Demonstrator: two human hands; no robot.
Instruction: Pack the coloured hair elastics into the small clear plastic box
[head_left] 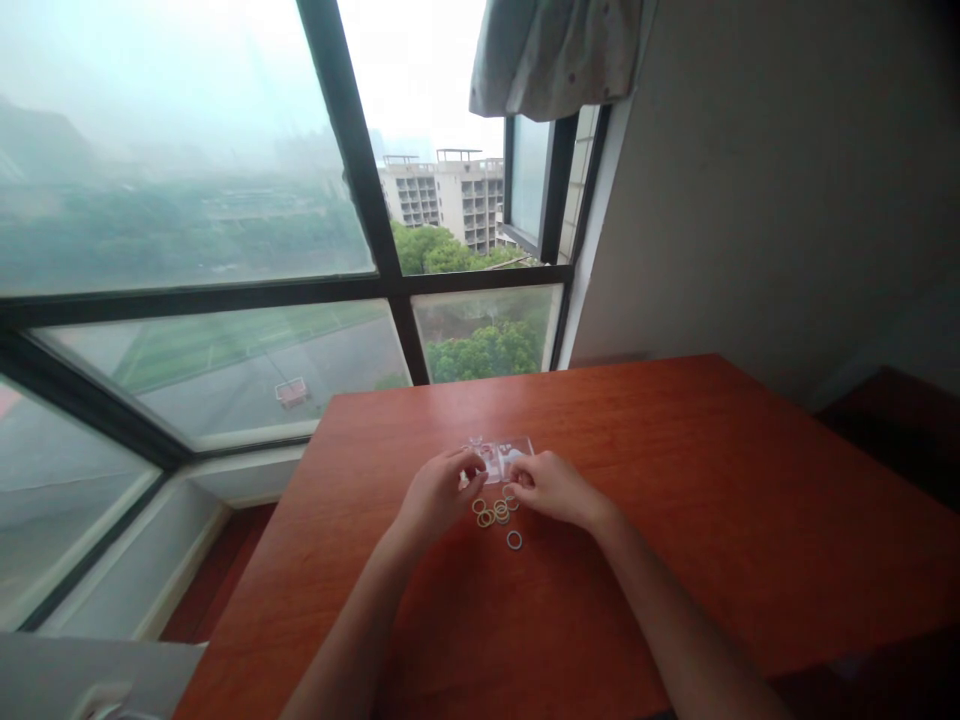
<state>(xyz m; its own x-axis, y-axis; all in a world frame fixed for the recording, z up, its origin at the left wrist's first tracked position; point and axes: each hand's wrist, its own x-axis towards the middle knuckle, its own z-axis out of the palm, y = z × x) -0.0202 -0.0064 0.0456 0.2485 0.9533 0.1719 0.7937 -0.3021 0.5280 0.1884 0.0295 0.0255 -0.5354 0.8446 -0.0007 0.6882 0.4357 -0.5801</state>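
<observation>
A small clear plastic box (515, 446), with its lid folded back, lies on the reddish-brown table (675, 450). My left hand (442, 488) is at the box's left side, its fingers curled in towards the thumb; what they hold, if anything, is hidden. Over the box's right front edge, my right hand (556, 484) has thumb and fingers pinched together, and I cannot make out what is between them. Several pale rings (501, 512) lie in a loose cluster just in front of the box. One separate ring (514, 540) rests closer to me.
Beyond the table's far edge stands a large window with dark frames (480, 287), one pane swung outward. A grey curtain (555, 60) hangs at the top. The plain wall (750, 200) rises behind the table on the right.
</observation>
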